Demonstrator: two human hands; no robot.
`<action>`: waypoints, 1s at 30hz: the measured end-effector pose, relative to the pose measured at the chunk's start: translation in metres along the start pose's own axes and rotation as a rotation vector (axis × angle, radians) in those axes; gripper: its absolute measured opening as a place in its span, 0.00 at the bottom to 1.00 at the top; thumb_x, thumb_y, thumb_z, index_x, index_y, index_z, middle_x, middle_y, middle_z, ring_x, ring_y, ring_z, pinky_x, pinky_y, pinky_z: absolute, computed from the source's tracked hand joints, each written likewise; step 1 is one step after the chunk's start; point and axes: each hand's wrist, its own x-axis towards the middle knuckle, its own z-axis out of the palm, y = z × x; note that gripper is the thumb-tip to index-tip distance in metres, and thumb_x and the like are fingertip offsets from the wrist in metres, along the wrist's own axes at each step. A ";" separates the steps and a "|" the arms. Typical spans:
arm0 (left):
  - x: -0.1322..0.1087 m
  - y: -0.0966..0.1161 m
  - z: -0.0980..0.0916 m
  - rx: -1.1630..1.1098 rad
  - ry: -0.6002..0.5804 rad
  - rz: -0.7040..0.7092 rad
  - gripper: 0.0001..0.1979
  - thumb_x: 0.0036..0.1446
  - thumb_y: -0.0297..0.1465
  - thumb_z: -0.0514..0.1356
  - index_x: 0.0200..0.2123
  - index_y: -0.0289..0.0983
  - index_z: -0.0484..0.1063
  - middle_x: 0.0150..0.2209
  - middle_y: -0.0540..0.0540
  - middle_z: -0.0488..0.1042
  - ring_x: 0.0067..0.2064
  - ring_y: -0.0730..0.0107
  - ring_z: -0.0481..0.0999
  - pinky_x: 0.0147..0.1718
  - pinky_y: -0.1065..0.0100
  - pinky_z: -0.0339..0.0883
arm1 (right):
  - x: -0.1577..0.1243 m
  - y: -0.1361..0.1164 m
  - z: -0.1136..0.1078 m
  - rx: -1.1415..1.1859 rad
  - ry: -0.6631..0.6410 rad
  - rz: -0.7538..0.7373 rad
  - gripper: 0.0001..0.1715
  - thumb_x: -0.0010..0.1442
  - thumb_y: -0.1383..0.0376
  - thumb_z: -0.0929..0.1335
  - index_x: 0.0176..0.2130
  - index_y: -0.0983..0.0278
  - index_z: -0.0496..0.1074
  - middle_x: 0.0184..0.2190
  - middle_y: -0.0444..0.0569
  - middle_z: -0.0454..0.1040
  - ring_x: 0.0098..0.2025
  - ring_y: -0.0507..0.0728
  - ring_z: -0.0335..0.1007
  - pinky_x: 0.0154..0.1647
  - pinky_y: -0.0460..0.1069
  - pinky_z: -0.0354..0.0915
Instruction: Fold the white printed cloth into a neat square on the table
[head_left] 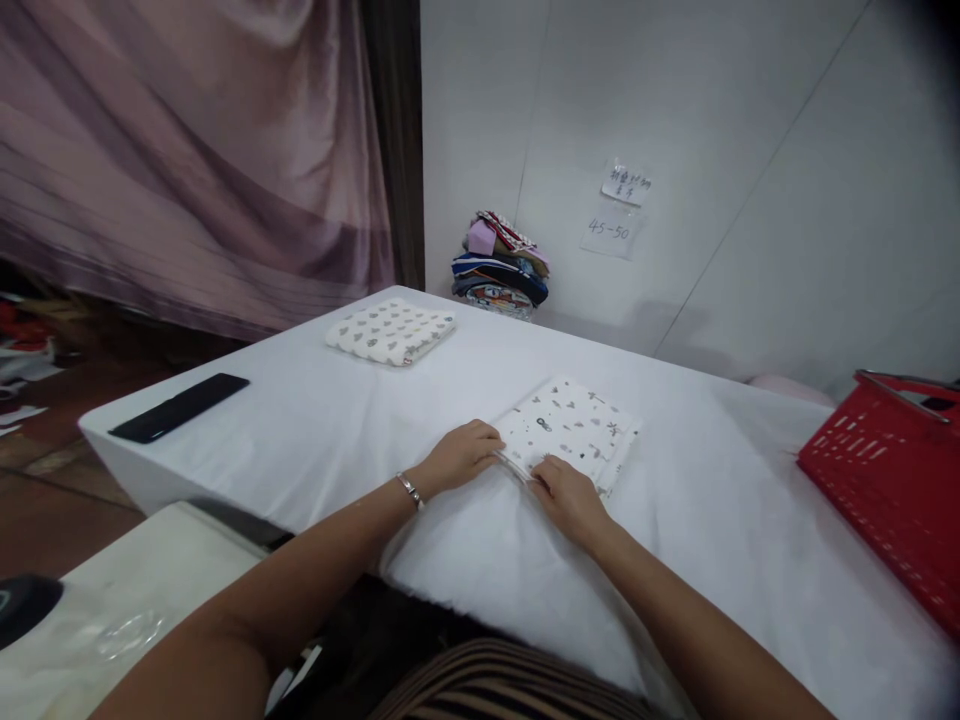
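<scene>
A folded white cloth (pixel 574 425) with small grey prints lies flat on the white-covered table. At its near left corner my left hand (pixel 466 455) pinches the edge, fingers pressed together. My right hand (pixel 566 498) is closed on the same near edge, a little further right, with its fingertips curled over the layers. The cloth's kind beyond a printed, folded piece of fabric cannot be made out. A second folded white cloth (pixel 390 332), with a similar grey print, rests further back on the left, apart from both hands.
A black flat object (pixel 180 408) lies at the table's (pixel 315 450) left edge. On the right stands a red plastic basket (pixel 885 470). Behind the far edge is a pile of folded fabrics (pixel 501 265) against the wall. A pale surface (pixel 172 580) adjoins at lower left.
</scene>
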 end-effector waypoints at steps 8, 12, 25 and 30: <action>0.003 -0.001 0.010 0.132 0.084 0.003 0.10 0.60 0.27 0.50 0.39 0.38 0.71 0.37 0.47 0.72 0.41 0.70 0.67 0.36 0.70 0.64 | 0.001 -0.002 -0.002 -0.199 0.087 -0.013 0.13 0.64 0.66 0.57 0.35 0.64 0.68 0.34 0.49 0.68 0.37 0.54 0.63 0.33 0.46 0.56; 0.001 0.001 0.013 0.215 0.082 0.031 0.10 0.59 0.25 0.50 0.38 0.38 0.71 0.36 0.47 0.72 0.40 0.70 0.67 0.34 0.70 0.63 | -0.002 -0.003 0.003 -0.298 0.011 -0.056 0.12 0.64 0.66 0.58 0.35 0.64 0.68 0.33 0.49 0.68 0.36 0.54 0.63 0.31 0.46 0.55; 0.006 0.001 0.007 0.251 0.037 0.056 0.09 0.60 0.25 0.51 0.36 0.38 0.71 0.35 0.47 0.71 0.39 0.70 0.66 0.32 0.70 0.61 | -0.001 -0.004 0.008 -0.424 0.012 -0.043 0.11 0.63 0.68 0.58 0.35 0.63 0.67 0.35 0.49 0.67 0.34 0.54 0.62 0.28 0.46 0.53; 0.003 0.000 0.009 0.277 0.040 0.065 0.09 0.60 0.26 0.50 0.35 0.38 0.71 0.35 0.48 0.72 0.38 0.70 0.67 0.32 0.70 0.60 | -0.002 -0.007 0.008 -0.402 0.000 -0.087 0.11 0.63 0.69 0.57 0.36 0.64 0.66 0.35 0.49 0.67 0.35 0.54 0.62 0.29 0.46 0.53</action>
